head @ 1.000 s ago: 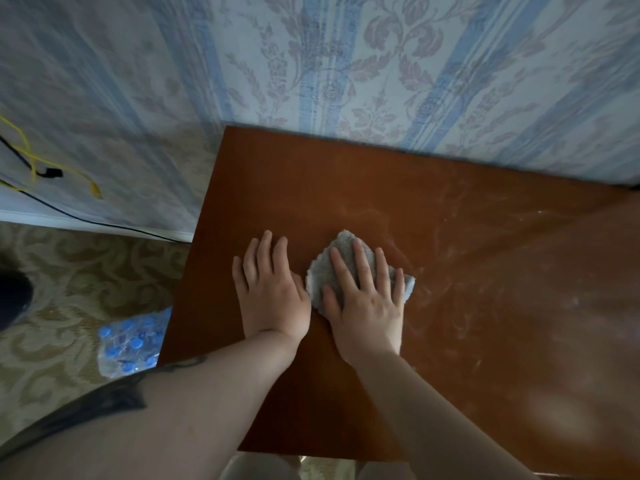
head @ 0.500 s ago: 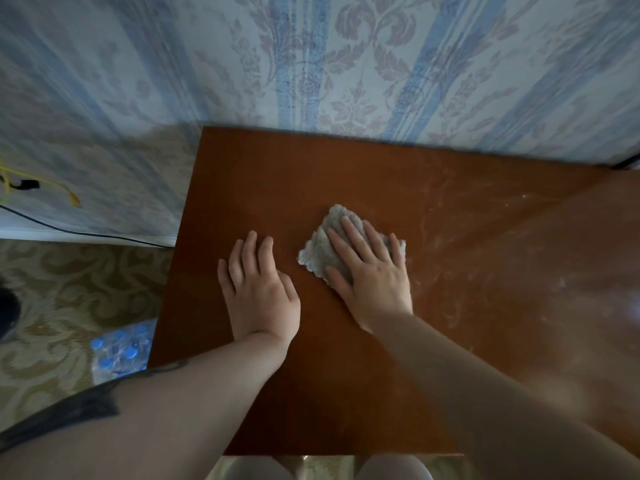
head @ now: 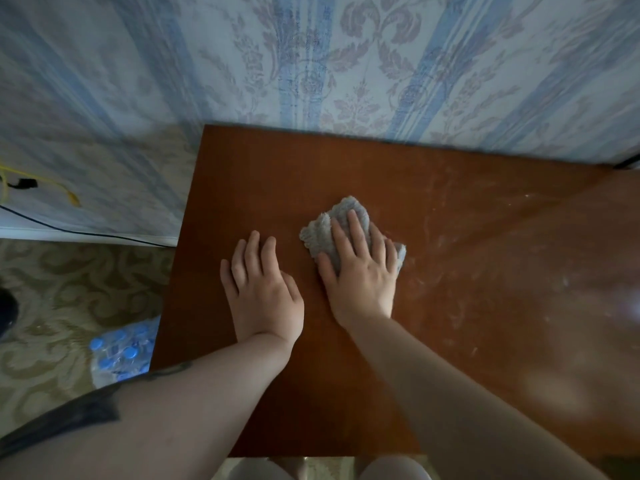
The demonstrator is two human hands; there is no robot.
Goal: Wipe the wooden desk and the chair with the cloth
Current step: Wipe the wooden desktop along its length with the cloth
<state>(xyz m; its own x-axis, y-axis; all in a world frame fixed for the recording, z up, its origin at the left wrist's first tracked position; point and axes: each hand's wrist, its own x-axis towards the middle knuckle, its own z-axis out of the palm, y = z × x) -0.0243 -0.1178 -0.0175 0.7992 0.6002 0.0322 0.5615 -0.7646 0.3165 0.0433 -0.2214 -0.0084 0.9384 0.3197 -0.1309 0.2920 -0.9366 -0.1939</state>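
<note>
We see our right hand pressing the cloth mid-frame on the desk, our left hand flat beside it.

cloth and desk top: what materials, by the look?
Cloth: grey, looks like terry or microfibre; its surface is nubby, looped and matte. Desk top: reddish-brown, semi-gloss, with a faint sheen where dust streaks show; no clear grain, so it could be veneer or laminate rather than solid wood.

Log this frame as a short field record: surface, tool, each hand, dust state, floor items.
surface: reddish-brown wooden desk against blue striped floral wallpaper
tool: crumpled grey terry cloth, on the desk
right hand: flat, fingers straight, pressing the cloth
left hand: flat on bare wood beside the cloth, not touching it
dust: pale smears on the desk's right part
floor: pack of blue-capped bottles left of the desk
chair: not in view
</note>
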